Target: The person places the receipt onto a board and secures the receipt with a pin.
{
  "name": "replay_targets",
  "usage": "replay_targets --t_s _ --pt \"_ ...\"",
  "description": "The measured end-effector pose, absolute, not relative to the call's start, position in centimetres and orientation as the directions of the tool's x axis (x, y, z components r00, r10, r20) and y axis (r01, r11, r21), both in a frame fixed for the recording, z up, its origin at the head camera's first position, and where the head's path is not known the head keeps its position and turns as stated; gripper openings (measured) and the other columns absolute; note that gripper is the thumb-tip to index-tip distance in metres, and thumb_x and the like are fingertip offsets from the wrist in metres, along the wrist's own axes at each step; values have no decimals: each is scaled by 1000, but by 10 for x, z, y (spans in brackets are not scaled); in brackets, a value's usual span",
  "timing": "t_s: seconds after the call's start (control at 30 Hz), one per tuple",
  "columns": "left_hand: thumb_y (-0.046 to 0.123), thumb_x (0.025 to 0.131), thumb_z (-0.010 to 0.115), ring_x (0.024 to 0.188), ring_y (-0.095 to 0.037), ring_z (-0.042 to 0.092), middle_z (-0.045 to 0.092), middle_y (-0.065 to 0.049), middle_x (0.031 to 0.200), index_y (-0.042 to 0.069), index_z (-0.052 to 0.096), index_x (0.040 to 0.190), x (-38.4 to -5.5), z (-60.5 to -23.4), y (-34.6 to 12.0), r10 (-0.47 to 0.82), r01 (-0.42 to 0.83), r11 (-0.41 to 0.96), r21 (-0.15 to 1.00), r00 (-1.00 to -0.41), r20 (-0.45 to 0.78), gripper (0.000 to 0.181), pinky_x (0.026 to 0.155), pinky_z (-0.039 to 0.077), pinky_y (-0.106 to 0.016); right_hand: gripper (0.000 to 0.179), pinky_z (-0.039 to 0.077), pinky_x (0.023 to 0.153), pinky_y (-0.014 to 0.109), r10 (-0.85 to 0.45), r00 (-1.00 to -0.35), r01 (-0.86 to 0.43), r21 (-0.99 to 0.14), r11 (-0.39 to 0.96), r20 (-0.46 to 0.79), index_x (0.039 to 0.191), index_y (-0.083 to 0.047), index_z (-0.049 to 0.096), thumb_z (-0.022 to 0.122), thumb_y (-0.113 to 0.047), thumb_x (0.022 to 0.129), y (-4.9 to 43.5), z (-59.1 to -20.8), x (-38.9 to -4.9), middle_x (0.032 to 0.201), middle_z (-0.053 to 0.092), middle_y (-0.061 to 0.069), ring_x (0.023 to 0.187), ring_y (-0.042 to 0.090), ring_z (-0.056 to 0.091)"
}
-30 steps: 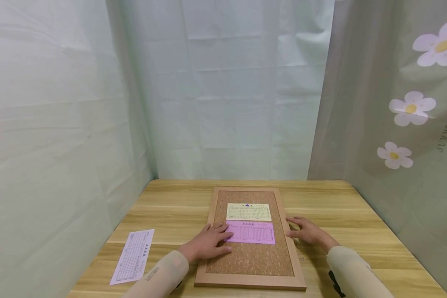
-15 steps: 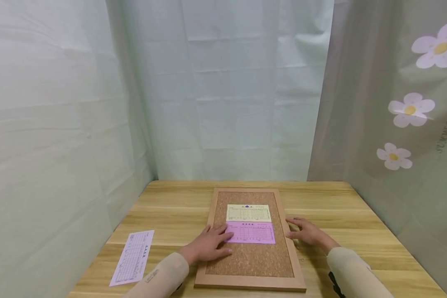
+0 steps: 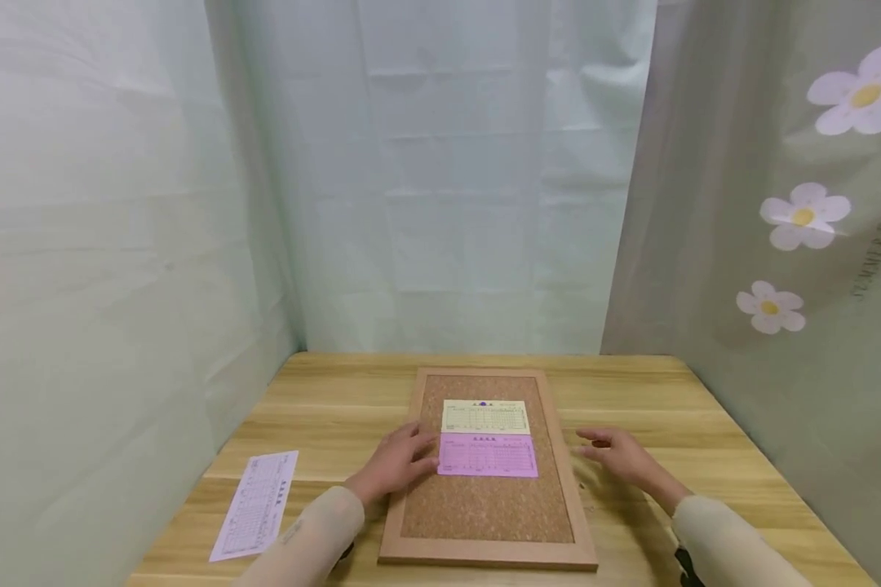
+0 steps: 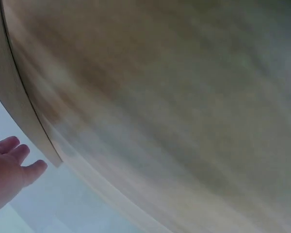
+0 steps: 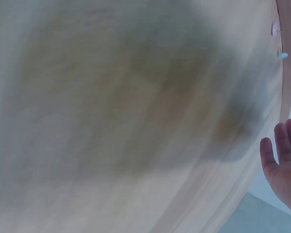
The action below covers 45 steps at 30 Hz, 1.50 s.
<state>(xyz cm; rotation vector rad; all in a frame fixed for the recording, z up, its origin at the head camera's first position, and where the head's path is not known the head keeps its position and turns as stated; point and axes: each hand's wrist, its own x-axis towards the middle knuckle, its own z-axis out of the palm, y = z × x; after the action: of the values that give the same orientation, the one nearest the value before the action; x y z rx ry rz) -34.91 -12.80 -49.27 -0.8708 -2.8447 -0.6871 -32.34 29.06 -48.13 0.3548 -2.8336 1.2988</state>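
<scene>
A wood-framed corkboard lies flat on the table. On it a yellow printed slip carries a purple pushpin at its top edge. Directly below is a pink printed slip, with no pin showing on it. My left hand is over the board's left frame, its relaxed fingertips right by the pink slip's left edge. To the right of the board, my right hand is held apart from the frame, fingers loosely extended and nothing in them. Both hands also show at the edges of the wrist views.
A white printed slip lies slanted on the wooden table at the left. In the right wrist view, a pink pushpin and a light-blue pushpin lie beside the board's frame. Curtains enclose the table.
My left hand has drawn back leftward off the pink slip. My right hand has moved away from the board's right frame. The slips keep their places on the board.
</scene>
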Motion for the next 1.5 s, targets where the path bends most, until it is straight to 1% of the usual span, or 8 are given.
replay_targets --t_s 0.17,0.3,0.47,0.57,0.83,1.2,1.37,1.5 --pt "36 96 67 136 -49 36 37 -33 148 5 57 139 -353 -493 -132 511 532 725 437 -841 176 54 108 31 -61 32 47 94 53 -203 -974 -213 -731 648 103 122 2 68 67 -16 95 291 -485 -317 124 64 20 113 39 58" --pt "38 95 67 137 -50 34 35 -34 149 7 56 141 -352 -496 -131 527 542 731 415 -834 161 56 108 31 -61 29 52 85 46 -200 -976 -201 -707 678 86 116 -3 72 71 -21 93 293 -490 -309 114 66 14 102 30 61" --pt "37 95 66 139 -50 29 33 -33 150 9 57 140 -350 -499 -128 529 539 734 414 -835 149 54 108 31 -62 28 46 71 32 -244 -967 -219 -704 676 67 112 -6 74 74 -23 90 301 -496 -300 101 62 3 86 19 52" --pt "38 96 65 140 -49 28 33 -32 151 9 58 140 -349 -500 -127 520 527 740 417 -842 143 54 108 30 -62 27 41 68 28 -270 -960 -243 -694 678 73 111 -8 75 75 -24 89 303 -503 -299 95 58 2 81 17 46" --pt "39 96 64 142 -48 26 31 -30 153 10 57 141 -347 -498 -126 505 504 752 425 -855 120 54 109 29 -61 23 38 65 27 -229 -971 -214 -706 675 76 105 -12 77 78 -24 86 297 -510 -298 96 56 3 79 19 44" --pt "38 96 64 141 -48 28 32 -32 152 8 57 141 -345 -495 -125 509 515 751 413 -850 133 54 108 30 -62 10 36 63 27 -253 -957 -279 -664 693 138 94 -16 78 79 -22 85 294 -509 -299 91 54 1 74 14 42" --pt "36 96 65 140 -48 28 32 -32 151 7 57 140 -346 -497 -125 521 530 744 407 -841 142 54 108 31 -61 8 37 64 27 -243 -958 -283 -638 716 153 90 -19 77 78 -24 85 294 -510 -299 91 57 -1 75 13 45" --pt "36 96 66 140 -49 28 33 -33 150 6 57 140 -345 -498 -125 525 532 739 414 -839 142 53 107 31 -62 10 42 65 27 -190 -974 -224 -675 703 125 90 -16 76 78 -25 86 293 -510 -299 92 61 -1 77 14 50"
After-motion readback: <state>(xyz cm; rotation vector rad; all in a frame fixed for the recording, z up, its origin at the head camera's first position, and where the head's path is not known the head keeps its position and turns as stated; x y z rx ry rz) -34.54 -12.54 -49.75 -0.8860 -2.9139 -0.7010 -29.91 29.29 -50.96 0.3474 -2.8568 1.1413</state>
